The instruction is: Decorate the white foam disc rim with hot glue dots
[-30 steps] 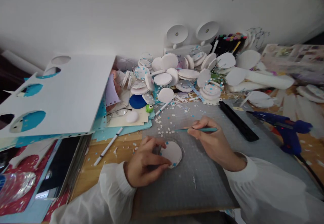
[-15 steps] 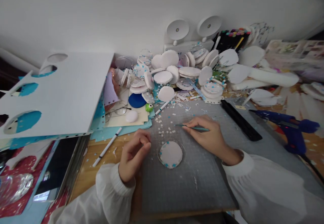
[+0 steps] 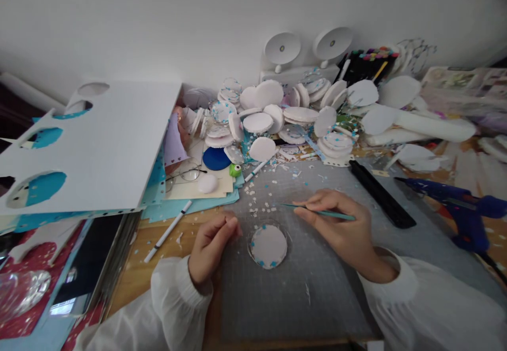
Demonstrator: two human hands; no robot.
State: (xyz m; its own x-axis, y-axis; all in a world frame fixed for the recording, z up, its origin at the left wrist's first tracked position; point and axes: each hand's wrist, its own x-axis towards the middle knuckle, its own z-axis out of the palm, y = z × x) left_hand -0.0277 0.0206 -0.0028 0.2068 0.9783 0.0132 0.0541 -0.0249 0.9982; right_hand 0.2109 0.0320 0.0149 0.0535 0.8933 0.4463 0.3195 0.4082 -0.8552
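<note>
My right hand [image 3: 336,224] pinches a pair of teal tweezers [image 3: 335,214], whose thin tips point left above the grey cutting mat [image 3: 293,303]. Below and left of the tips lies a white foam disc [image 3: 269,245] with small blue pieces along its rim and a thin wire ring around it. Several tiny white and blue paper pieces [image 3: 259,200] are scattered just beyond the disc. My left hand [image 3: 216,240] rests at the mat's left edge beside the disc, fingers curled and thumb pressed against them, with nothing showing in it.
A pile of white foam discs [image 3: 257,122] fills the back, before a double-headed lamp [image 3: 282,48]. To the right are a black bar [image 3: 382,195] and a blue glue gun [image 3: 451,192]. A white board with round holes [image 3: 114,145] and a pen [image 3: 168,231] lie left.
My right hand has drawn back to the right and nearer me with the tweezers. My left fingers have curled in more tightly. The view has shifted slightly; the disc stays on the mat.
</note>
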